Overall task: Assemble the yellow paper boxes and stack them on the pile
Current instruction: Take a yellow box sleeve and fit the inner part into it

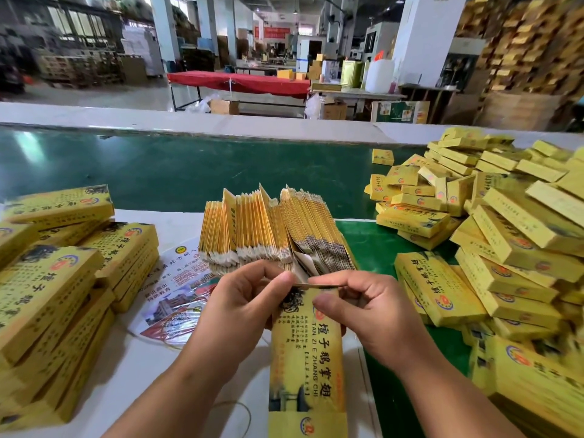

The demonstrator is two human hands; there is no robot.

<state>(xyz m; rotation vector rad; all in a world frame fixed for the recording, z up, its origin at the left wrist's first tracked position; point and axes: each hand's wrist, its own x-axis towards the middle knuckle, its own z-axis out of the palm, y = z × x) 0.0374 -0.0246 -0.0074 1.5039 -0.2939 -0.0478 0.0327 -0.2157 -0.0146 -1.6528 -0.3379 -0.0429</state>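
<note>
A long yellow paper box (pixel 308 361) with black printed characters lies lengthwise between my hands, its far end flap at my fingertips. My left hand (pixel 249 298) grips the far left side of the box. My right hand (pixel 363 308) pinches the far end flap between thumb and forefinger. Just beyond them stands a fanned bundle of flat unfolded yellow boxes (pixel 271 229). A big loose pile of assembled yellow boxes (pixel 505 235) fills the right side.
Stacks of yellow boxes (pixel 63 279) sit on the left of the white table (pixel 145 374). A printed leaflet (pixel 180 295) lies under the bundle. A green conveyor belt (pixel 189 172) runs across behind. Factory tables and cartons stand far back.
</note>
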